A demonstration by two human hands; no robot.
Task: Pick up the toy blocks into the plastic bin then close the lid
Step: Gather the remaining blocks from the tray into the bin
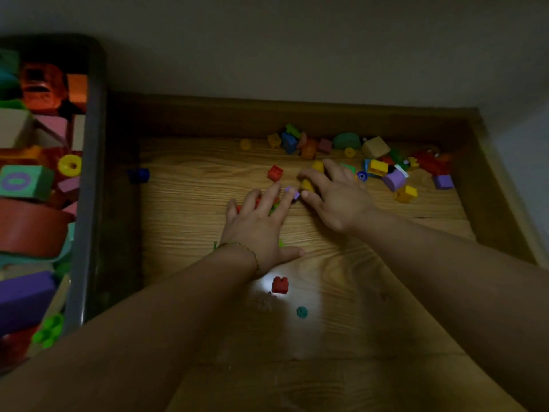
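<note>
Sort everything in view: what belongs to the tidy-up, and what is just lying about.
Job: plastic bin, pile of loose blocks, red block, blue block, left hand, right hand. No lid in view.
Just there: wooden surface, wooden border, wall, bracelet.

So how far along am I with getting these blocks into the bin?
Partly done. The plastic bin on the left already holds many blocks. In hand: the left hand rests on small red and green pieces, the right hand pinches a yellow block. Left: the pile by the baseboard, a blue block, a red brick, a teal piece, and the lid, which is not in view.
</note>
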